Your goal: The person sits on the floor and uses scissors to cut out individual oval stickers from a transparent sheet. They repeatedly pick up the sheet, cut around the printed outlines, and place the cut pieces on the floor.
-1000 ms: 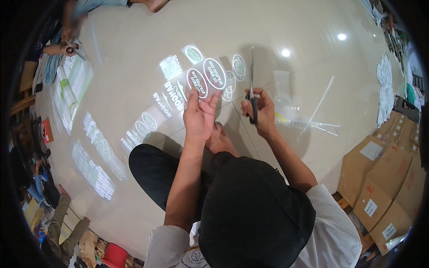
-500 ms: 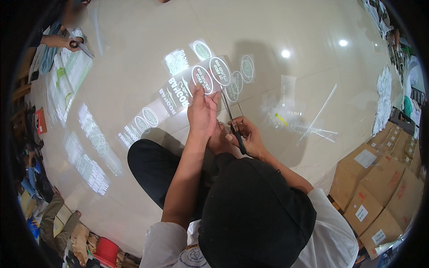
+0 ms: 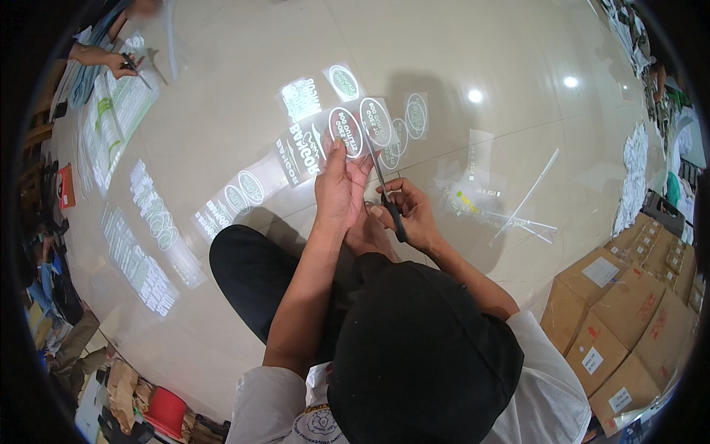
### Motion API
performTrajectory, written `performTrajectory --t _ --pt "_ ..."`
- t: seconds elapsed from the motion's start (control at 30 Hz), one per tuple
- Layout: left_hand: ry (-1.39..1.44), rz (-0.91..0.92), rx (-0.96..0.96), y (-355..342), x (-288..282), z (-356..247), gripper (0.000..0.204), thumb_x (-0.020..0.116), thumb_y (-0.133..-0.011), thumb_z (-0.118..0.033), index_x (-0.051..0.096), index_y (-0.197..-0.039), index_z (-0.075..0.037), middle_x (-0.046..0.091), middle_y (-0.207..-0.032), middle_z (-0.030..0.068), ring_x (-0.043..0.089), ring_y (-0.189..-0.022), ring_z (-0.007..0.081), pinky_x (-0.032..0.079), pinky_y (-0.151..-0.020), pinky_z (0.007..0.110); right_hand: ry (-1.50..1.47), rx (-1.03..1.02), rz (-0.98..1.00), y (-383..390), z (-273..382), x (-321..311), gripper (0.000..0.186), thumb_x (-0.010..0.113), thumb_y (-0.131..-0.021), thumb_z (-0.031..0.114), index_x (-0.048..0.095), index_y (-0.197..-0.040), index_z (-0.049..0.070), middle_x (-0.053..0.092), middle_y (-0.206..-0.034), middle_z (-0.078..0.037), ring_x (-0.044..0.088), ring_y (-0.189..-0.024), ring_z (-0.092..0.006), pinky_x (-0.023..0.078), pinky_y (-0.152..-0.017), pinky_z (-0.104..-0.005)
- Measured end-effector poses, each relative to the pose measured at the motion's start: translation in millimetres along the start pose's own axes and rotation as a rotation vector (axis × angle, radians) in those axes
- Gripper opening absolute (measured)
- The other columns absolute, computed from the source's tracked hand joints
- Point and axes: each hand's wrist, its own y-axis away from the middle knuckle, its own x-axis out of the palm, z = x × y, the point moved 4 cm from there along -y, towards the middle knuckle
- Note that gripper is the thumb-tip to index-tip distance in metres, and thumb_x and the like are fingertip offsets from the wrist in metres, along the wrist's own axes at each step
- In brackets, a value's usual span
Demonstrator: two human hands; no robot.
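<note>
My left hand (image 3: 342,189) pinches a clear film sheet (image 3: 318,133) printed with white lettering and ovals, its thumb on top near one oval. My right hand (image 3: 413,214) has its fingers in the handles of black-handled scissors (image 3: 393,210). Their blades reach up to the sheet between its two ovals, close to my left fingertips. Whether the blades are parted is too fine to tell. More printed film pieces lie on the floor just beyond the sheet, among them one with a single oval (image 3: 343,83). Another printed strip (image 3: 238,194) lies to the left.
Longer printed strips (image 3: 140,259) lie farther left. Clear scraps (image 3: 466,194) and thin offcuts (image 3: 526,194) are on the floor at right. Cardboard boxes (image 3: 603,296) stand at the lower right. At upper left, another person's hand (image 3: 115,63) holds scissors over a film stack (image 3: 122,122).
The scissors' blades have moved farther up, between the two ovals on the sheet. The view has shifted slightly. The other person's hand with scissors has changed angle.
</note>
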Motion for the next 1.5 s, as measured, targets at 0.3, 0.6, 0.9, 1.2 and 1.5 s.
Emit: performTrajectory --t 0.3,0.6,0.9,1.2,1.5 --pt "-0.001 -0.001 -0.008 -0.7 -5.1 2.4 0.041 0.044 -0.114 -0.019 0.042 -0.152 -0.003 0.057 -0.148 0.0136 0.06 -0.134 0.0287 0.049 -0.116 0.047 0.02 0.009 0.001 -0.5 5.2 1.1 0.036 0.081 -0.093 0.009 0.06 -0.121 0.002 0.061 -0.075 0.003 0.056 -0.069 -0.0035 0.046 -0.061 -0.0227" --pt "-0.015 0.002 -0.008 0.4 -2.8 2.5 0.041 0.042 -0.115 -0.019 0.041 -0.153 -0.003 0.056 -0.149 0.0142 0.059 -0.135 0.0297 0.048 -0.117 0.048 0.059 0.039 -0.007 1.0 2.3 -2.3 0.038 0.083 -0.093 0.014 0.059 -0.12 0.001 0.065 -0.077 0.0 0.058 -0.07 -0.0055 0.048 -0.061 -0.0234" --pt "-0.032 0.026 0.002 2.0 3.5 1.8 0.045 0.04 -0.115 -0.019 0.035 -0.158 -0.004 0.053 -0.152 0.0133 0.057 -0.137 0.0291 0.047 -0.118 0.048 0.046 0.043 -0.004 2.0 1.8 -4.5 0.037 0.082 -0.092 0.014 0.059 -0.12 0.002 0.065 -0.077 0.001 0.057 -0.07 -0.005 0.045 -0.061 -0.0232" --pt "-0.031 0.037 -0.01 2.3 1.7 2.5 0.046 0.04 -0.115 -0.018 0.033 -0.159 -0.005 0.053 -0.152 0.014 0.056 -0.138 0.0301 0.045 -0.12 0.05 0.05 0.042 -0.002 3.3 -0.2 -4.4 0.037 0.083 -0.093 0.015 0.059 -0.12 0.003 0.065 -0.077 0.0 0.058 -0.07 -0.0053 0.049 -0.06 -0.0232" --pt "-0.043 0.032 -0.013 2.9 2.4 2.0 0.047 0.041 -0.115 -0.018 0.034 -0.159 -0.004 0.053 -0.152 0.015 0.056 -0.139 0.0309 0.046 -0.119 0.049 0.071 0.08 -0.038 3.7 2.0 -4.0 0.039 0.084 -0.092 0.016 0.06 -0.119 0.003 0.065 -0.074 0.001 0.057 -0.064 -0.0051 0.05 -0.057 -0.0232"
